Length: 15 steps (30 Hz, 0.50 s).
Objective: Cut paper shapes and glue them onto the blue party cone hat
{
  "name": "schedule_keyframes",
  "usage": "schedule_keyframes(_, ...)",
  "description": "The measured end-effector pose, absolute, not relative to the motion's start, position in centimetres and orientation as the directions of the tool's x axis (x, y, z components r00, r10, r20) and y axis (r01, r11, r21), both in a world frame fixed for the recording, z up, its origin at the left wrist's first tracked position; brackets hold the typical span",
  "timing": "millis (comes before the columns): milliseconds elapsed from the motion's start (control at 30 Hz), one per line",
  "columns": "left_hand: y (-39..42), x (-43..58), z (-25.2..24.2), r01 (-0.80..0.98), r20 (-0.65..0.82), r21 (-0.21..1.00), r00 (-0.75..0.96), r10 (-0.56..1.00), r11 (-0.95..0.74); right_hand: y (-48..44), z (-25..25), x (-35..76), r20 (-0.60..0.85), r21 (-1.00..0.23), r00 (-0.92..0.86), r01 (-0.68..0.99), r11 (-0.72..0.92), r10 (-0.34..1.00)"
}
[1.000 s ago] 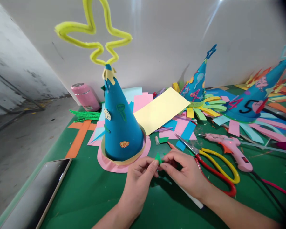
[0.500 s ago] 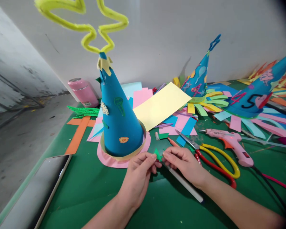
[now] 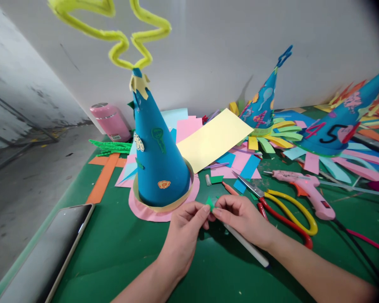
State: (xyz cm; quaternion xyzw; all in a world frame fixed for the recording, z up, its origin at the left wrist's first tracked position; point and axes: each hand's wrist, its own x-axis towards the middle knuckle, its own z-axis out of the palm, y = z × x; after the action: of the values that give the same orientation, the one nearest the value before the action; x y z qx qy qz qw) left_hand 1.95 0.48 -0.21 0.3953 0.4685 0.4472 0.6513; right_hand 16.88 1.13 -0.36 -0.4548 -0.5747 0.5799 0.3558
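"So, where is the green paper piece [image 3: 210, 204] at this moment?"

"Held over the green tabletop [image 3: 139, 261], between the two hands, near the pink brim [image 3: 142, 212] of the tall blue cone hat [image 3: 162, 164]."

"And the fingers?"

"Those of the left hand [image 3: 188, 223] pinch its left side, thumb on top; those of the right hand [image 3: 243, 216] are bent in and pinch its right lower edge. The thumbs nearly meet."

"Which way does it point?"

"One sharp corner sticks up between the fingertips, away from the person. Its long axis (so much is covered by the fingers) I cannot tell."

"What about the white pen [image 3: 248, 246]?"

"It slants from beneath the right hand down to the right, its dark end nearest the person."

"Then the hat?"

"Upright, its long axis leaning a little left toward the tip, where a yellow fuzzy outline [image 3: 166, 29] rises."

"Anything by the right hand?"

"Scissors [image 3: 262, 193], blades slightly parted and aimed up and left, handles toward the lower right. Beyond them a pink glue gun [image 3: 311, 182] lies with its nozzle to the left."
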Motion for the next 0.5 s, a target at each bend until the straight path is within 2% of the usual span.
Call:
schedule_keyframes(167, 0.7, 1.85, -0.04, -0.184, -0.246, 0.942, 0.185, 0.951, 0.279, 1.11, -0.34, 16.96, -0.072, -0.992, -0.332, 0.125, -0.031, 0.94)
schedule_keyframes(333, 1.01, 1.59, 0.11, -0.175, -0.294, 0.92, 0.282, 0.913, 0.351, 1.26, 0.15, 17.09, -0.132, -0.987, -0.335, 0.133, -0.092, 0.933)
schedule_keyframes(400, 1.02, 1.5, 0.09, -0.197, -0.299, 0.911, 0.291, 0.909, 0.363, 1.32, 0.01, 17.15, -0.171, -0.985, -0.343, 0.094, -0.147, 0.924)
schedule_keyframes(500, 0.9, 1.49, 0.14, -0.154, -0.241, 0.945, 0.27, 0.932, 0.289, 1.37, -0.42, 17.21, -0.282, -0.938, -0.39, -0.082, -0.338, 0.877)
